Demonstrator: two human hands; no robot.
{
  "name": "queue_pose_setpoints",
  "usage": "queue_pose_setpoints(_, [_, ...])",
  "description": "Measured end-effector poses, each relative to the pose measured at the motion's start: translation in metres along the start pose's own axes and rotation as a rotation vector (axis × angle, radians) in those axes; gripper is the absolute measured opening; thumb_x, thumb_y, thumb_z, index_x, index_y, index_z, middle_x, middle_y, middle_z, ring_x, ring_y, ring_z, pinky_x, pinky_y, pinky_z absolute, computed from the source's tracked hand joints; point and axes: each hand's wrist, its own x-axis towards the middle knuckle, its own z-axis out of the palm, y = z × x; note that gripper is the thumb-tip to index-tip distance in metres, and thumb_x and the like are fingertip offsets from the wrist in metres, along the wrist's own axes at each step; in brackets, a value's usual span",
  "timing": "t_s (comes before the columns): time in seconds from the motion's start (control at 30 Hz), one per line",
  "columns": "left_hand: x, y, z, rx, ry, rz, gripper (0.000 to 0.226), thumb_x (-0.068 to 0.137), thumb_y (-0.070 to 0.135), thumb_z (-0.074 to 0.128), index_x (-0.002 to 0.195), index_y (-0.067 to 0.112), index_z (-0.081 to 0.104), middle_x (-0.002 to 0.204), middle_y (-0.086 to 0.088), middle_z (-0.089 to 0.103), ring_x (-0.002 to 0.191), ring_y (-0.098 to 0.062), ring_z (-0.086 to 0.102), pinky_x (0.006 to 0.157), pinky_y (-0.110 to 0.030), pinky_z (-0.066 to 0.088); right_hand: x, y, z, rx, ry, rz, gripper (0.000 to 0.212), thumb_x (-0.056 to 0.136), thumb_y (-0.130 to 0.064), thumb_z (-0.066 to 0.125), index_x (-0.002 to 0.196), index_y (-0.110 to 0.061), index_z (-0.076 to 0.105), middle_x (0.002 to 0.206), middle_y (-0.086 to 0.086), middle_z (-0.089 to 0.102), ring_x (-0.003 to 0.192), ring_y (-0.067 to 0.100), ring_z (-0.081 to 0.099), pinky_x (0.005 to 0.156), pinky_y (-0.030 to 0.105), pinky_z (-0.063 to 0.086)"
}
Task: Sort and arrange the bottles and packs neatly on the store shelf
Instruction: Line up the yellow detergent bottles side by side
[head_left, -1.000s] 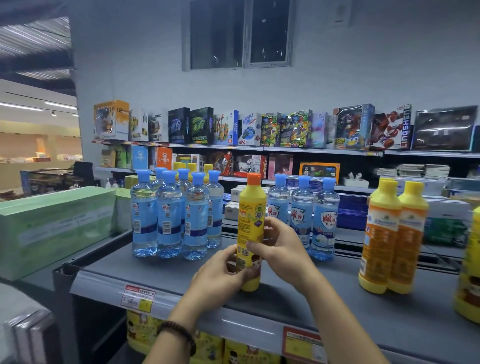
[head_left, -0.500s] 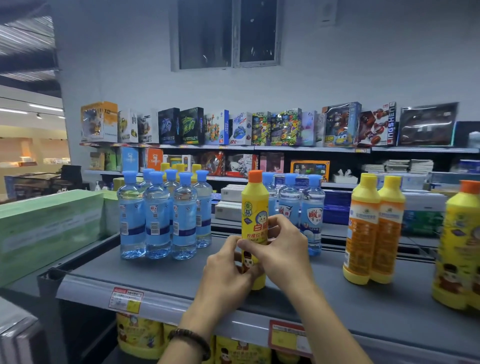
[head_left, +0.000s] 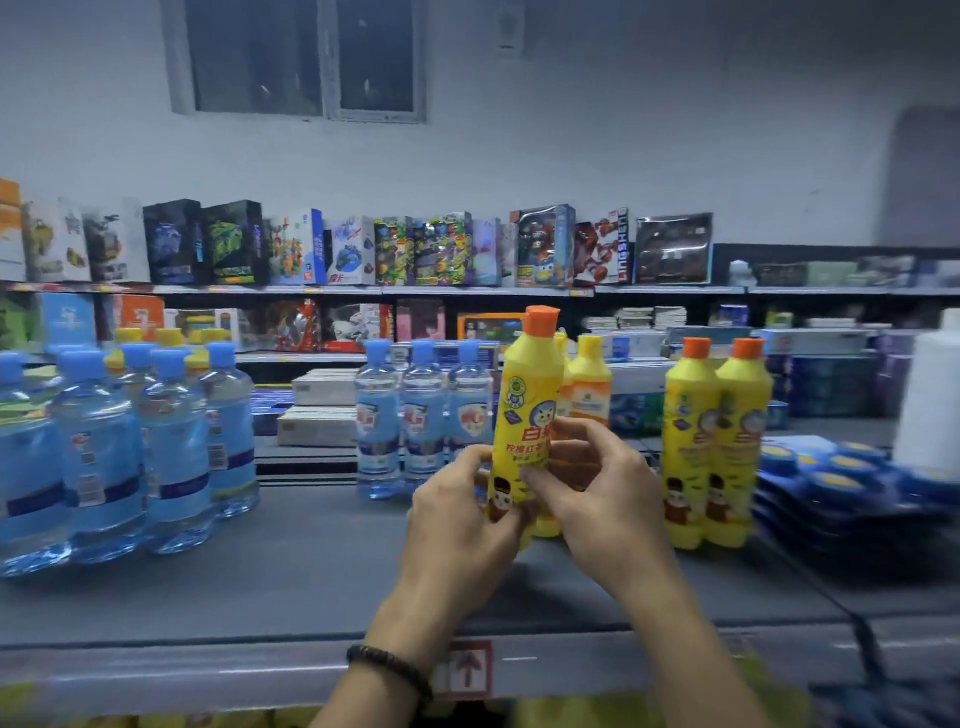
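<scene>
Held bottle: the yellow bottle (head_left: 530, 405) with an orange cap sits in the middle of the frame, cap tipped slightly right. Its base is hidden behind the hands, so I cannot tell whether it rests on the shelf (head_left: 285, 577).
Left grip: the left hand (head_left: 462, 525) curls round the lower body from the left side.
Right grip: the right hand (head_left: 597, 488) has thumb and fingers pinching the label band from the right.
Handling: it looks like a full plastic squeeze bottle. I'd judge it fairly weighty and stiff-walled but likely to give under a hard squeeze. It is not fragile, and the glossy label is probably slick.
Where to hold: I'd take the straight lower body, as now. The narrow neck and cap would let it swing.
Matching pair: two like orange-capped bottles (head_left: 717, 447) stand just right of centre, a likely spot for this one.
Behind: yellow-capped bottles (head_left: 587, 384) stand just behind the held one.
Water: a row of three water bottles (head_left: 421, 415) stands left of centre, and a larger cluster (head_left: 130, 447) at the left edge.
Far right: blue packs (head_left: 831, 473) lie flat and blurred.
</scene>
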Motion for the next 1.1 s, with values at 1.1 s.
queue_pose_setpoints(1.1, [0.024, 0.069, 0.136, 0.202, -0.245, -0.150, 0.041, 0.093, 0.031, 0.074, 0.124, 0.027, 0.048, 0.123, -0.003, 0.071, 0.116, -0.035, 0.068, 0.095, -0.047, 0.058, -0.013, 0.106, -0.106, -0.523, 0.181, 0.030, 0.056, 0.091, -0.029, 0.074, 0.142, -0.041, 0.055, 0.123, -0.010, 0.057, 0.112, 0.016, 0.062, 0.089, 0.039, 0.061])
